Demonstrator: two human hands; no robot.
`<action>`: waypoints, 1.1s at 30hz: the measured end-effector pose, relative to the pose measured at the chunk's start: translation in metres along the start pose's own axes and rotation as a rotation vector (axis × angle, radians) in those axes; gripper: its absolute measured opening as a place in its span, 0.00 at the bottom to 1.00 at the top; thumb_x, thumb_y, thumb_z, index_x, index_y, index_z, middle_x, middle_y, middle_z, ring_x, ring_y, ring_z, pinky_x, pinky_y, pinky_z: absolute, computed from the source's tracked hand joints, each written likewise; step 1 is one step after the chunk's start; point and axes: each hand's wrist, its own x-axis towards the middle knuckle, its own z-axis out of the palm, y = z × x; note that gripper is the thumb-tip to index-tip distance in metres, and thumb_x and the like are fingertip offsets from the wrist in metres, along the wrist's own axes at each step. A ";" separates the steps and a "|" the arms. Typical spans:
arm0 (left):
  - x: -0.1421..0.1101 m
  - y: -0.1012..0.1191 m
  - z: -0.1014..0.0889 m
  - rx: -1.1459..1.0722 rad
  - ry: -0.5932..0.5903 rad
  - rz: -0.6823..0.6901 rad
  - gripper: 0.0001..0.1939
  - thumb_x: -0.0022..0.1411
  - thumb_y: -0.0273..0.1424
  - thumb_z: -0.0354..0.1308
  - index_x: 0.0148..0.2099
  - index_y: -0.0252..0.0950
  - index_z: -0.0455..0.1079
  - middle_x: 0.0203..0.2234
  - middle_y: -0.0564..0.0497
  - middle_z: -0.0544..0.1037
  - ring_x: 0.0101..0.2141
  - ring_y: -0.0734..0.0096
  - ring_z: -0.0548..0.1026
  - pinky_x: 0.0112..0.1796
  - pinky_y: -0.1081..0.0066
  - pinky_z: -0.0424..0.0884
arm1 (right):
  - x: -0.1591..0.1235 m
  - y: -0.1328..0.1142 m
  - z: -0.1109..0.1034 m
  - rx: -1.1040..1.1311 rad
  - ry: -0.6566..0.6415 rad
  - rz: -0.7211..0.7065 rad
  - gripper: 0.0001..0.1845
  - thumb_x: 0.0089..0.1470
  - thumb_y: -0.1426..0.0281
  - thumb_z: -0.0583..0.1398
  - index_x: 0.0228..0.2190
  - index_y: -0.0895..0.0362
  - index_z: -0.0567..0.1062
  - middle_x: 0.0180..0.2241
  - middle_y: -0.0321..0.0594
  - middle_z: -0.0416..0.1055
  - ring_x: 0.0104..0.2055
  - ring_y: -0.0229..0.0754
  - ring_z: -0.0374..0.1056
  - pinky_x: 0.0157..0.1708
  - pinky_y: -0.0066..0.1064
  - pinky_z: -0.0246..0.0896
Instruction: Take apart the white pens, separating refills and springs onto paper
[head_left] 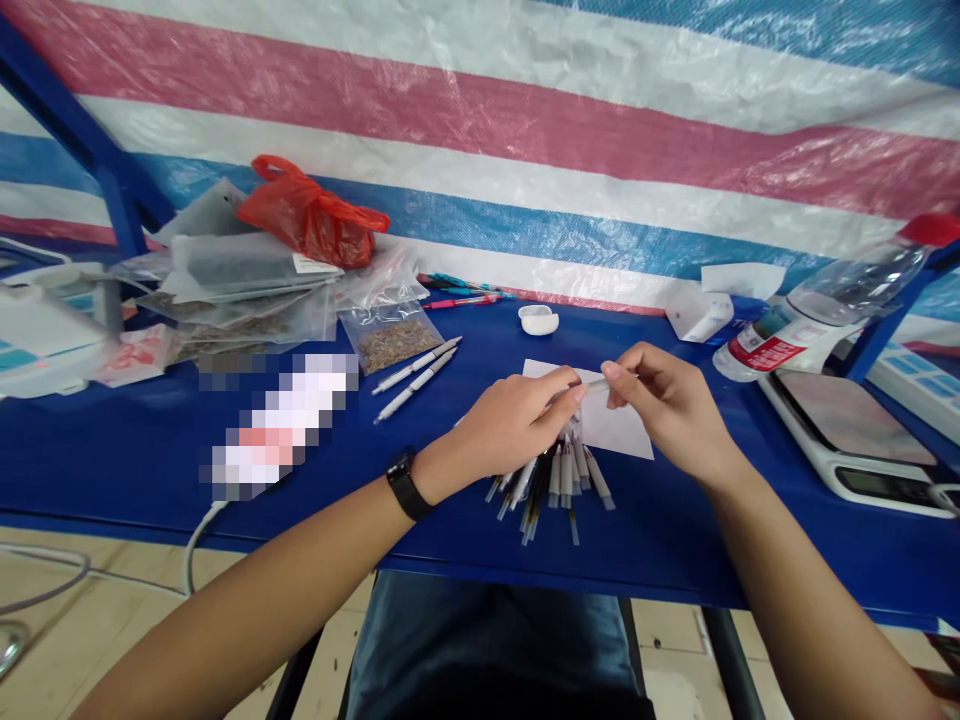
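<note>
My left hand [525, 415], with a black band on its wrist, is closed on one end of a thin whitish pen [598, 386]. The fingertips of my right hand [667, 405] pinch its other end, and much of the pen is covered by fingers. Below lies a loose pile of pen parts: pale grip pieces [566, 475] and slim dark-inked refills [531, 510], partly hidden by my left hand. A white sheet of paper [619, 430] lies under and behind my hands. Two assembled white pens [416, 382] rest side by side to the left.
At the back left are stacked plastic bags [247, 270], a red bag [311, 215] and coloured pens [465, 298]. A white case [538, 320] sits behind my hands. To the right are a bottle [817, 310] and a scale [855, 430]. A blurred-out object [281, 425] lies left.
</note>
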 end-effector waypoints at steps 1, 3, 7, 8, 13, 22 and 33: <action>0.000 0.000 0.000 -0.002 -0.006 0.005 0.14 0.77 0.37 0.43 0.39 0.39 0.64 0.18 0.59 0.65 0.19 0.74 0.64 0.24 0.70 0.53 | -0.001 0.001 0.000 -0.047 0.015 0.015 0.32 0.55 0.41 0.63 0.18 0.54 0.68 0.17 0.34 0.65 0.20 0.36 0.60 0.23 0.30 0.55; 0.000 0.001 0.001 -0.011 -0.006 0.014 0.14 0.77 0.37 0.43 0.41 0.39 0.65 0.18 0.60 0.65 0.19 0.74 0.65 0.25 0.71 0.53 | -0.002 0.003 0.001 -0.110 0.039 0.048 0.37 0.57 0.39 0.60 0.13 0.54 0.64 0.14 0.34 0.60 0.18 0.35 0.56 0.21 0.30 0.51; 0.000 0.001 0.001 -0.032 0.027 -0.007 0.12 0.77 0.36 0.44 0.40 0.39 0.63 0.18 0.60 0.64 0.18 0.75 0.63 0.24 0.71 0.52 | -0.001 0.002 0.000 -0.029 0.020 0.035 0.33 0.55 0.39 0.61 0.19 0.54 0.69 0.18 0.35 0.65 0.22 0.37 0.62 0.24 0.30 0.57; 0.000 0.000 0.001 -0.036 0.033 -0.017 0.13 0.76 0.36 0.44 0.39 0.39 0.63 0.17 0.61 0.63 0.17 0.75 0.62 0.24 0.71 0.51 | 0.000 0.001 0.000 0.005 0.000 0.022 0.30 0.54 0.40 0.63 0.22 0.54 0.71 0.20 0.34 0.67 0.24 0.38 0.64 0.25 0.30 0.59; 0.001 0.000 0.000 -0.009 0.066 -0.018 0.17 0.76 0.36 0.46 0.32 0.38 0.59 0.16 0.60 0.62 0.18 0.77 0.62 0.24 0.71 0.51 | -0.001 0.001 0.002 -0.007 -0.018 0.012 0.30 0.55 0.40 0.63 0.23 0.54 0.68 0.19 0.32 0.65 0.21 0.35 0.61 0.23 0.29 0.55; 0.002 0.001 0.003 0.038 0.106 0.003 0.19 0.75 0.37 0.50 0.29 0.38 0.58 0.16 0.59 0.62 0.18 0.77 0.61 0.24 0.70 0.49 | 0.000 0.003 0.006 0.056 0.006 0.171 0.37 0.50 0.37 0.64 0.14 0.53 0.62 0.12 0.30 0.56 0.17 0.34 0.55 0.21 0.30 0.53; 0.002 0.003 0.000 0.006 0.114 0.022 0.19 0.76 0.36 0.50 0.29 0.37 0.60 0.18 0.58 0.64 0.19 0.76 0.63 0.25 0.71 0.51 | 0.000 0.003 0.006 0.197 0.015 0.188 0.35 0.46 0.39 0.68 0.14 0.53 0.64 0.11 0.29 0.56 0.17 0.34 0.53 0.22 0.31 0.52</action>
